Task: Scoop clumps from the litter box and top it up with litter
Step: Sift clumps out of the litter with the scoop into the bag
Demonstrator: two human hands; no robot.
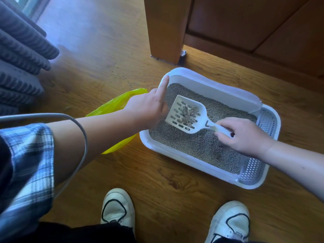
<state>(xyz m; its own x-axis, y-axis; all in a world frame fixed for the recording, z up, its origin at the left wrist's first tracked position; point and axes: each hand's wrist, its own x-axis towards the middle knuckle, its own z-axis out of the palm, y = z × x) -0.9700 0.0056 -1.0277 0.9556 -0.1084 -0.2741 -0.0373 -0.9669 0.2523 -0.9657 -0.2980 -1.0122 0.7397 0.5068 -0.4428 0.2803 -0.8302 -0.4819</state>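
Clumps (188,115) sit piled on the slotted white scoop (185,114), held just above the grey litter (196,146) inside the white litter box (206,79). The right hand (245,135) is closed around the scoop's handle; the left hand (149,106) has its forefinger extended to the box's left rim, other fingers curled, gripping nothing. Tilting the scoop could drop clumps back or onto the floor. A yellow bag (115,106) lies just left of the box, partly under the left forearm, which may block the dump.
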